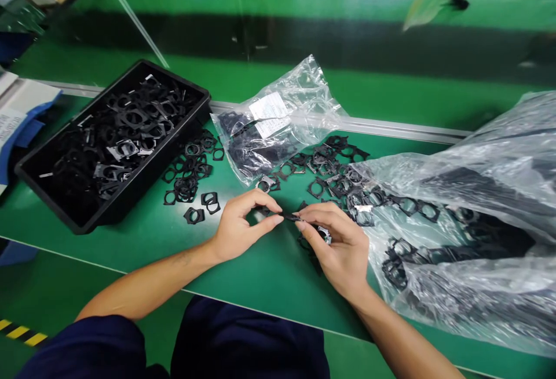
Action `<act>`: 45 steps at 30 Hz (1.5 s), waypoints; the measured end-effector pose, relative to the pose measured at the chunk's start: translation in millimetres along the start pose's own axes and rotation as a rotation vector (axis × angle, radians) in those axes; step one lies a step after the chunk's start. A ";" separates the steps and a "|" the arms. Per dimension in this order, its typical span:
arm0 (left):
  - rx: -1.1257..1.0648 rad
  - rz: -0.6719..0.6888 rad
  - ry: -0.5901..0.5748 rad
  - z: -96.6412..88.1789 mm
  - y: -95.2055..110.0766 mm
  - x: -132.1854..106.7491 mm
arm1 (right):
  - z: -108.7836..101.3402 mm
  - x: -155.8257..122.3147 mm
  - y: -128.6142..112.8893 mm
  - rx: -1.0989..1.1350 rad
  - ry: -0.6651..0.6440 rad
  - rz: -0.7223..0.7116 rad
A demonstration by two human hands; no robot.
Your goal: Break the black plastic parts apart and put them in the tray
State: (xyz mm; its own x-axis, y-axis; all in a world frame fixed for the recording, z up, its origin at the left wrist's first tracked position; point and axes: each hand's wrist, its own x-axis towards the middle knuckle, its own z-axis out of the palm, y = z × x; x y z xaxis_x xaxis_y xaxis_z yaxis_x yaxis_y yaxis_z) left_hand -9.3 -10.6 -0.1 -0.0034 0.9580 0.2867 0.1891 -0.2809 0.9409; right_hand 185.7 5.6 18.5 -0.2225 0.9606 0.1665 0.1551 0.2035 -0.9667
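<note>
A thin black part (289, 217) is sitting pinched between left hand (237, 225) and right hand (343, 246).
It's hanging over the bench (260, 269); a slack fingertip grip could be dropping it among loose ring-holed plates (324, 161) beyond. The large clear plastic bag (473, 309) is crowding the right, while bare bench is stretching left toward the front edge (252, 309).

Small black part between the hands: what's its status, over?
Left hand and right hand: fingertip grip on the small black part. Part: nearly edge-on, details unclear. Close beyond right hand: loose black frames.
</note>
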 end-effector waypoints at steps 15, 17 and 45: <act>-0.003 0.075 -0.002 0.0 -1.5 -0.9 | 0.3 0.6 -3.3 -0.082 0.002 -0.103; 0.005 0.069 0.002 0.0 -1.3 -0.9 | 0.3 0.6 -3.7 -0.087 0.001 -0.100; 0.238 0.293 -0.129 -3.3 -3.0 0.8 | -3.7 10.0 1.5 0.367 -0.052 0.453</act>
State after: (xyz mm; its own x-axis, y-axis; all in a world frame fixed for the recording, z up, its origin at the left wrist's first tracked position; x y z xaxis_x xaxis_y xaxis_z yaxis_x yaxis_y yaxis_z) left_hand -13.1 -9.3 -2.1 0.2048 0.8430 0.4974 0.3866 -0.5365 0.7501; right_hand 187.2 16.3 19.4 -0.2603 0.9241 -0.2799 -0.0955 -0.3131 -0.9449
